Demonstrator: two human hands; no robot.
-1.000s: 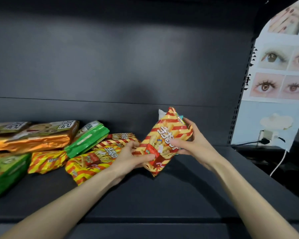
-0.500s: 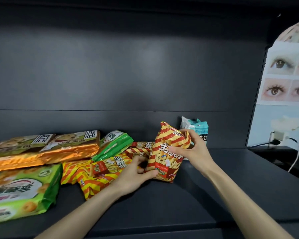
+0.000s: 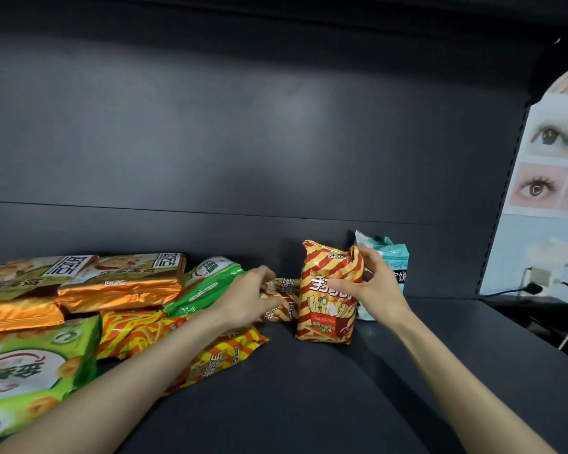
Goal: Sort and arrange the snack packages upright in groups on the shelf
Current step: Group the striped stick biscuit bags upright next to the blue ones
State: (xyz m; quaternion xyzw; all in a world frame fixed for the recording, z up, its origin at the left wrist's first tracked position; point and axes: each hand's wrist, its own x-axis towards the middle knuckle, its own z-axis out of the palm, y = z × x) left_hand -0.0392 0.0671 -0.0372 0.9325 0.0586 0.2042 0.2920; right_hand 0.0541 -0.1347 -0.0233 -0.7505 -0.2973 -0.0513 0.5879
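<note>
A red-and-yellow striped snack bag stands upright on the dark shelf, and my right hand grips its upper right side. Behind it a pale blue bag stands against the back wall. My left hand reaches onto another striped bag lying flat just left of the upright one, fingers curled over it. More striped bags lie flat in the pile to the left.
Orange foil packs and green packs lie stacked at the left, with a large green bag at the front left. A poster and a plugged-in cable sit beyond the shelf's right end.
The striped bag went from tilted in both hands to standing upright on the shelf. My left hand let go of it and moved left onto a flat striped bag.
</note>
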